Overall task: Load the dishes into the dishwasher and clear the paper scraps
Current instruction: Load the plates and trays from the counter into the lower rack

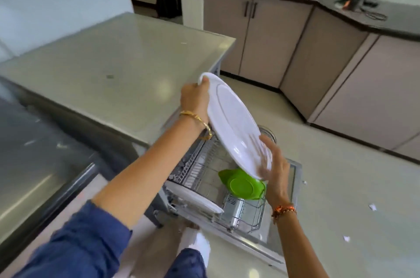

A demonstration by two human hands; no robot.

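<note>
Pale glossy floor (341, 186), steel counter (113, 61), beige cabinets (272, 39), possibly a backpack (166, 0)

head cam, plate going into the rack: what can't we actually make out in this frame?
- Right hand: its fingers are motion-blurred against the white plate, so the exact grip is unclear.
- Green dish: its upper part is hidden behind the plate.
- Dishwasher rack: its left side is covered by the left hand and forearm.
- Paper scraps on the floor: too small to count reliably.
- Far counter items: blurred.
</note>
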